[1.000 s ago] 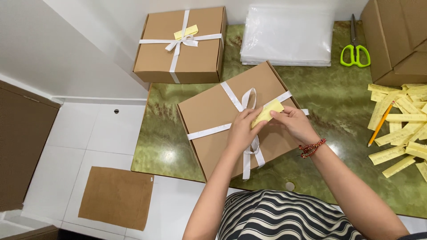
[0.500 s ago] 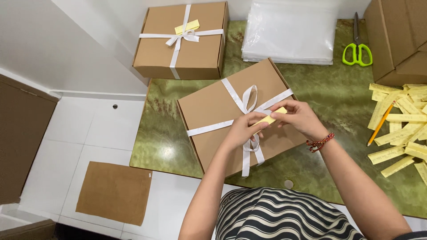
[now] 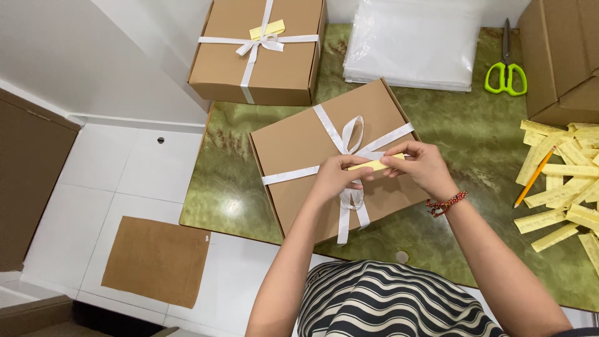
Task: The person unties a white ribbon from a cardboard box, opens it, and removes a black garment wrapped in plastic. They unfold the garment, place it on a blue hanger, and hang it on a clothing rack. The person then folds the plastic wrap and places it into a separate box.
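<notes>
At the frame's centre, the left hand (image 3: 334, 178) and right hand (image 3: 421, 165) pinch a narrow yellow paper slip (image 3: 372, 165) over the white ribbon bow (image 3: 350, 134) of a brown cardboard box (image 3: 299, 153) on the green marbled table (image 3: 474, 143). The ribbon is tied (slip not yet tucked); a finished box (image 3: 259, 53) sits upper left.

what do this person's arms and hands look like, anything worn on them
Both arms are bare to past the elbow, with no sleeves or gloves in view. The left hand shows no jewellery. The right hand has a red beaded bracelet around its wrist. No rings or watch can be made out. Below the arms is a black-and-white striped garment.
</notes>
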